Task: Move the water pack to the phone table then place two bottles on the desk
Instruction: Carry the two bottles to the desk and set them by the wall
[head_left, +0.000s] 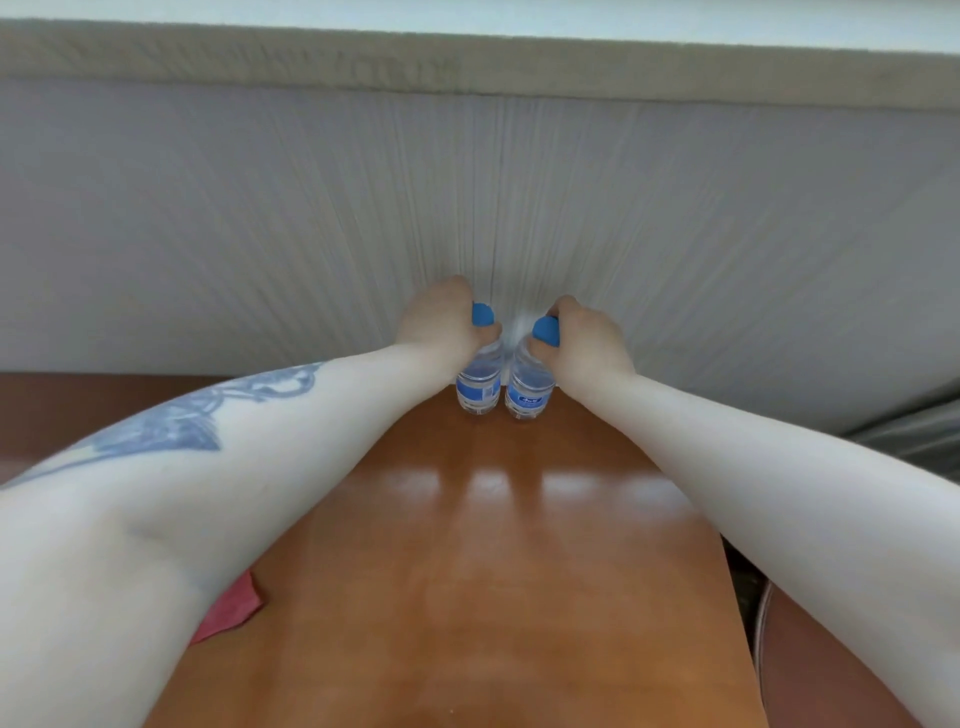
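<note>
Two small clear water bottles with blue caps and blue labels stand side by side at the far edge of the glossy wooden desk (493, 545), close to the wall. My left hand (441, 322) grips the neck of the left bottle (479, 387). My right hand (582, 343) grips the neck of the right bottle (529, 392). Both bottles are upright and their bases appear to rest on the desk top. The water pack is not in view.
A pale ribbed wall (467, 208) rises right behind the bottles. A pink cloth (228, 608) lies on the desk under my left forearm. The desk's right edge runs along my right arm, with dark floor beyond it.
</note>
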